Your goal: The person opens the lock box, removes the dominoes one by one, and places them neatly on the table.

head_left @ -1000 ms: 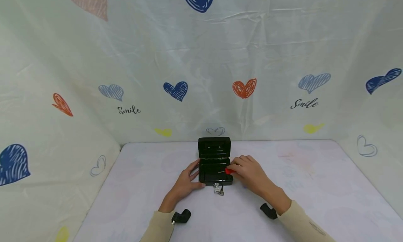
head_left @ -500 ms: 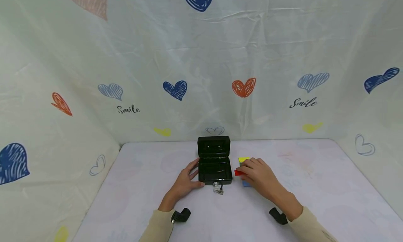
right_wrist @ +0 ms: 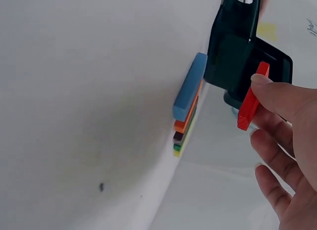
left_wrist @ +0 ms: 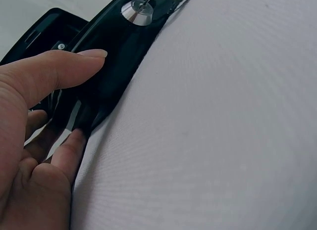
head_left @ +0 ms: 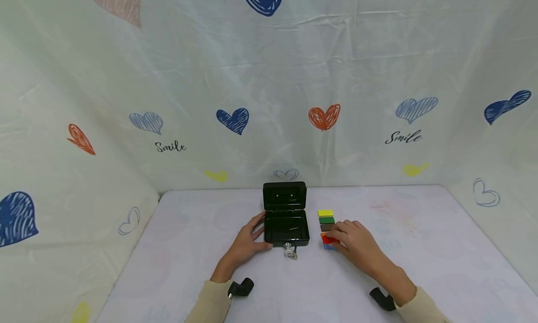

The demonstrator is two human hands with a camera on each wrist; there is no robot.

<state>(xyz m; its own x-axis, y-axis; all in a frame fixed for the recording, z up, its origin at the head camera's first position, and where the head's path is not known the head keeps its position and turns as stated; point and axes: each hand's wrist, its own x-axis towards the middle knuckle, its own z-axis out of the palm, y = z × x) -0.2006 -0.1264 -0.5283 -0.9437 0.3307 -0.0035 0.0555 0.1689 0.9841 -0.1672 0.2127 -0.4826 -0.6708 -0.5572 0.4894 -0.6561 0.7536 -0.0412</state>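
A black cash box stands on the table with its lid tilted up behind it. My left hand rests against its near left corner, thumb laid along the front wall and fingers touching the left side. Between thumb and fingers, my right hand pinches a red block to the right of the box. Under and behind this hand runs a row of flat blocks: yellow, green, dark brown, orange and blue. The right hand partly hides the orange and blue ones.
A silver lock knob with keys hanging from it projects from the box front. The white-covered table meets a pale curtain printed with hearts close behind the box.
The right hand has moved right and slightly toward me with the red block, from the box's right edge to over the near end of the row. The left hand keeps its place.
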